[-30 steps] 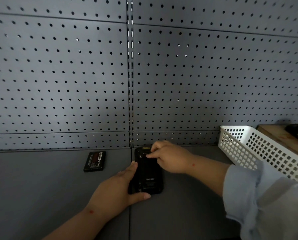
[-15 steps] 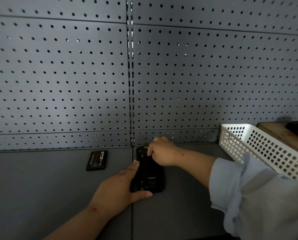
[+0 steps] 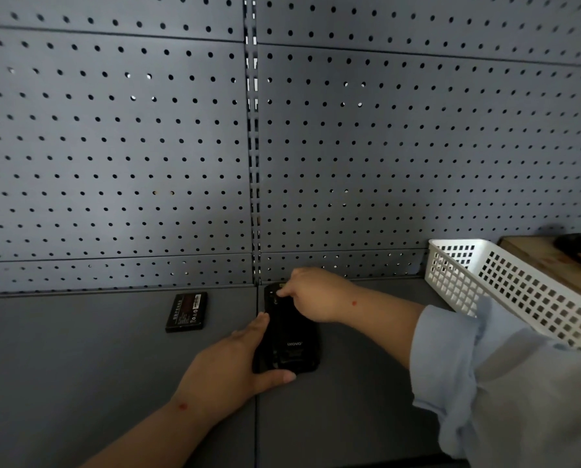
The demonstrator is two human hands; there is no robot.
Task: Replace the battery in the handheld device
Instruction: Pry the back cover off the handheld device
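grey shelf (image 3: 79, 383) under pegboard (image 3: 113, 146); left hand (image 3: 228, 366) grasps the handheld device (image 3: 290, 346) at its near corner; right hand (image 3: 311, 293) pinches its far end; spare battery (image 3: 187, 311) lies left of both grips.

The black handheld device (image 3: 290, 342) bore the pale brand word "urovo" low on its back. The loose battery (image 3: 187, 311) beside it carried a printed label with red and white markings, too small and blurred to read.

Black handheld device (image 3: 290, 346) lies face-down; loose black battery (image 3: 187, 311) flat beside it.
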